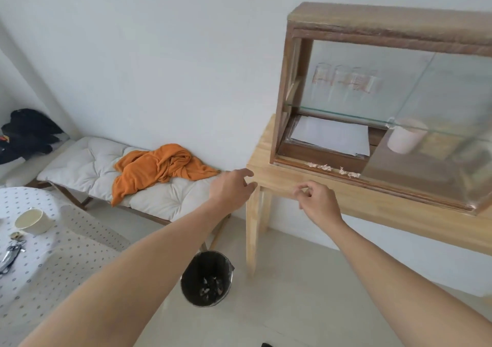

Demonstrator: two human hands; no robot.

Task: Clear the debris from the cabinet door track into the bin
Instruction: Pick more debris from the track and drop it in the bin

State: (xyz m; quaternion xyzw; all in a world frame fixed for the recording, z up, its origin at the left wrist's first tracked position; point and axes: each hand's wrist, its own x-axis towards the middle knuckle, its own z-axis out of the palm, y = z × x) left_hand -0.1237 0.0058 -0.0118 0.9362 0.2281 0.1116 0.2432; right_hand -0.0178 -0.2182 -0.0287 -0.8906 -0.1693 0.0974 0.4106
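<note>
- Pale wood formed the table (279,179) at right of the frame, and a darker wooden cabinet (372,24) with glass doors stood on it against a white wall.
- Debris (332,169), small whitish scraps, lay in the cabinet door track (292,164) along the bottom front edge, right of centre.
- A black bin (206,277) stood on the light tiled floor at lower centre, beside the table's leg, with scraps inside.
- The left hand (230,189) hovered at the table's corner, fingers loosely spread and holding nothing.
- The right hand (318,200) hung just below the track, thumb and forefinger curled together; whether they pinched anything could not be told.
- A cushioned bench at centre left carried an orange cloth (157,168).
- At lower left, a dotted tablecloth held a cream cup (33,220).
- Papers, glasses and a white cup sat inside the cabinet; their print was unreadable.
</note>
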